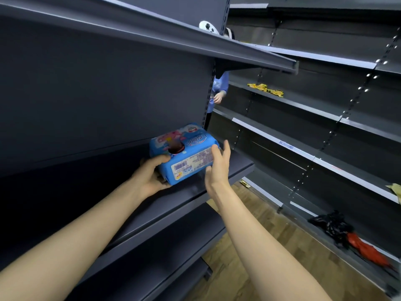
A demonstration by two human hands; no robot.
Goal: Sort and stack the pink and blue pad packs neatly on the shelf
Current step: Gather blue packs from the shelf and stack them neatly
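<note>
A blue pack sits on the dark shelf, near its right end. The left hand grips its left end, fingers closed; the right hand lies flat, fingers open, against its right side.

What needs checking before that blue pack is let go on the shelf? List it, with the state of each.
1. Blue pad pack over the shelf, not past its front edge: ok.
2. Left hand gripping the pack's near corner, thumb on top: ok.
3. Right hand steadying the pack's right end, fingers extended flat against it: ok.
4. Pack fully resting on the shelf: cannot tell; the left hand hides its underside.
5. Free space on the shelf around the pack: ok.
6. Pink packs to sort alongside: not ok, none in view.
</note>
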